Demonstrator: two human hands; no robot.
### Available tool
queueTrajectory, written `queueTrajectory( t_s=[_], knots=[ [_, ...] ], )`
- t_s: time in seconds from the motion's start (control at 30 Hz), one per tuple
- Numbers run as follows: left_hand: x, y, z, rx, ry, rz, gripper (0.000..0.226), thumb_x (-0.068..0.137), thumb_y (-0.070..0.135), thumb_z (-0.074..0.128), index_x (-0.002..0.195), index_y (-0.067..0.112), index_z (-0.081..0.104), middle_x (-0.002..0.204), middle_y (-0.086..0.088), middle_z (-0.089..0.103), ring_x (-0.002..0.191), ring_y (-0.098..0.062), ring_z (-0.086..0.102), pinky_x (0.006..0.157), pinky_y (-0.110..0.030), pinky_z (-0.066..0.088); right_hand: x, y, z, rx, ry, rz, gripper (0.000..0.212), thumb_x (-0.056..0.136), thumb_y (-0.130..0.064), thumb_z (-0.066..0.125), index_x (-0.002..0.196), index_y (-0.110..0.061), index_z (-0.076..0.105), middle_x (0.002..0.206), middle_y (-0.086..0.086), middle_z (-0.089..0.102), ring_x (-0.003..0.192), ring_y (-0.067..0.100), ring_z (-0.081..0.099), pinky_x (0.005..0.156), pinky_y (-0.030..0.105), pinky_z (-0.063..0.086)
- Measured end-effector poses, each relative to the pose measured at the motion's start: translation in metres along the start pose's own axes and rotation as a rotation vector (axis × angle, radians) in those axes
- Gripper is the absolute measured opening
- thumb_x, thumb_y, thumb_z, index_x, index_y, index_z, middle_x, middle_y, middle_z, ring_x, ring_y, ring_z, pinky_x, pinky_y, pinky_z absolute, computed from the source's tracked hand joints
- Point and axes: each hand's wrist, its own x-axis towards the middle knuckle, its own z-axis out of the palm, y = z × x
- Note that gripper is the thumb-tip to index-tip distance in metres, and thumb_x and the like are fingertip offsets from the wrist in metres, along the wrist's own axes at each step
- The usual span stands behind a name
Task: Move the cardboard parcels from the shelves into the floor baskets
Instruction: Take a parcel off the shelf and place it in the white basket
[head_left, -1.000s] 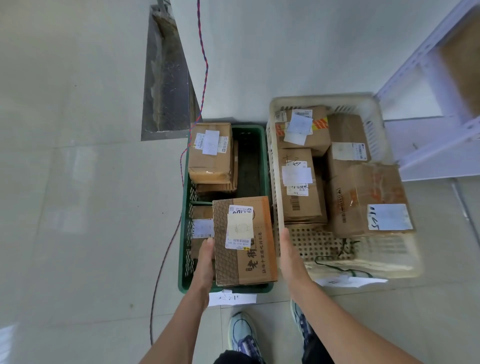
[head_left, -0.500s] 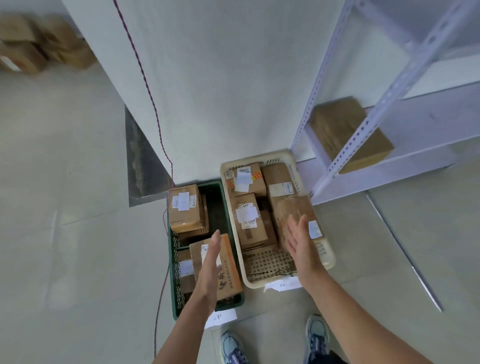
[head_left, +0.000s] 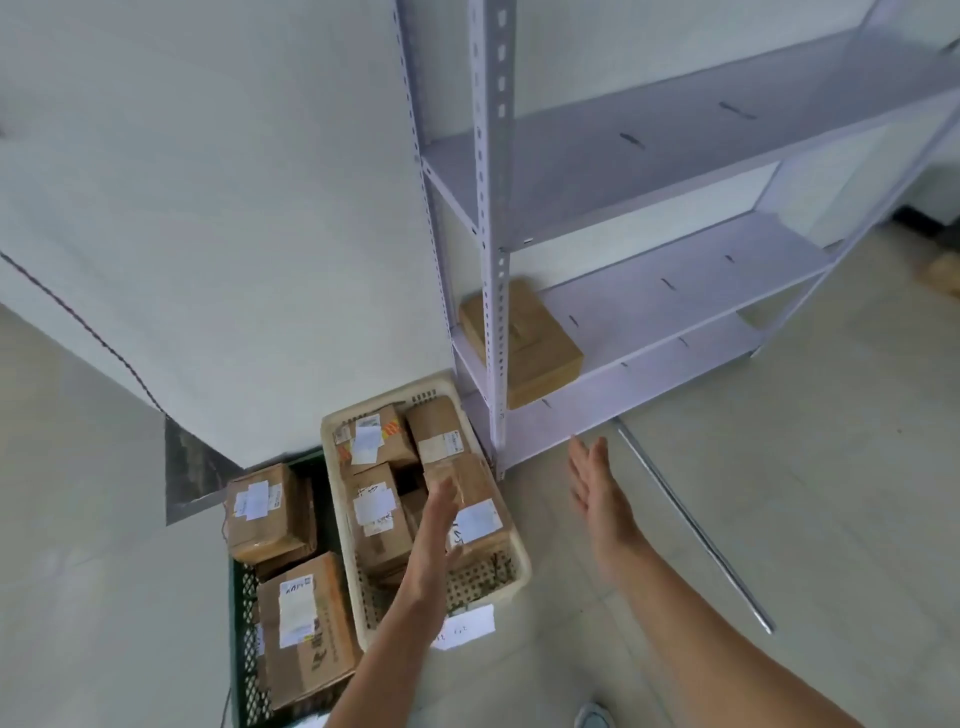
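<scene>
Standing against the wall, the steel shelving unit holds, above the cream basket, one cardboard parcel at its low left end, long axis pointing wallward. The right hand, fingers straight and empty, lies nearer, below-right of it; the left hand, likewise empty, hovers over the basket.

The green basket is cut off at the bottom edge.
</scene>
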Motion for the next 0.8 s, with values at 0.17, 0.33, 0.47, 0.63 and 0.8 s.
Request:
queueTrajectory(
  t_s=[0.17,0.33,0.47,0.63,0.8],
  knots=[
    [0.024,0.025,0.080,-0.003,-0.026,0.026,0.127,0.060,0.110,0.045,0.165,0.040,0.035,0.151,0.030,0.048,0.150,-0.007,0.038,0.120,-0.045,0.031,0.027,-0.040,-0.074,-0.016,0.020,-0.041,0.082,0.099,-0.072,0.017,0.166,-0.026,0.026,0.173,-0.007,0.026,0.158,0.011,0.025,0.132,0.041,0.016],
    [0.065,0.048,0.126,-0.005,-0.021,0.023,0.136,0.057,0.111,0.041,0.169,0.037,0.027,0.169,0.015,0.036,0.159,-0.015,0.029,0.127,-0.051,0.023,0.066,-0.068,-0.114,-0.007,0.028,-0.032,0.069,0.110,-0.060,0.014,0.166,-0.022,0.028,0.173,-0.005,0.027,0.158,0.012,0.027,0.130,0.037,0.019],
    [0.115,0.056,0.148,-0.013,-0.018,-0.015,0.096,0.092,0.091,0.033,0.169,0.035,0.027,0.176,0.009,0.027,0.162,-0.016,0.025,0.133,-0.058,0.016,0.109,-0.083,-0.134,-0.031,0.008,-0.006,0.077,0.104,-0.068,0.019,0.166,-0.022,0.029,0.173,-0.004,0.027,0.158,0.013,0.028,0.132,0.041,0.019],
    [0.197,0.076,0.170,0.010,-0.016,0.010,0.102,0.087,0.092,0.032,0.170,0.035,0.021,0.178,0.012,0.019,0.164,-0.014,0.018,0.134,-0.056,0.016,0.171,-0.108,-0.147,-0.081,-0.021,0.020,0.101,0.081,-0.083,0.028,0.165,-0.025,0.031,0.172,-0.007,0.029,0.156,0.011,0.031,0.132,0.044,0.019],
    [0.272,0.095,0.181,0.038,0.096,-0.011,0.083,0.102,0.080,0.030,0.170,0.032,0.024,0.178,0.007,0.020,0.165,-0.019,0.018,0.133,-0.057,0.015,0.233,-0.127,-0.150,-0.124,-0.017,0.076,0.078,0.104,-0.070,0.018,0.165,-0.024,0.029,0.173,-0.008,0.027,0.156,0.010,0.030,0.130,0.038,0.020]
  ],
)
